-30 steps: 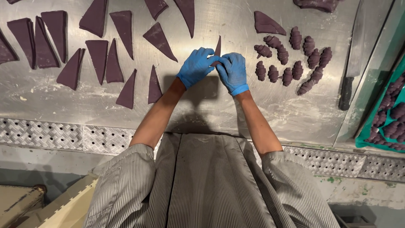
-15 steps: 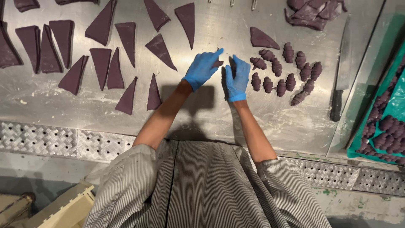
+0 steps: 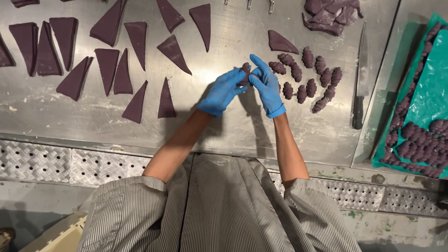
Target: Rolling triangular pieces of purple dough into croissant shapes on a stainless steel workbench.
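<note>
Dough piece [image 3: 246,73] — dark purple, partly rolled — sits pinched between both gloved hands above the steel desk [image 3: 224,121]. Left hand [image 3: 221,92] and right hand [image 3: 267,85] close on it, between flat triangles [image 3: 135,56] and rolled pieces [image 3: 308,74].

We see no packages, labels, signs or screens here. The nearest to wrapping is a teal plastic sheet [image 3: 427,100] at the far right edge, crumpled and glossy, lining a tray under rows of dark purple rolls [image 3: 420,140]. Nothing printed shows on it or elsewhere on the steel table [image 3: 233,28].
</note>
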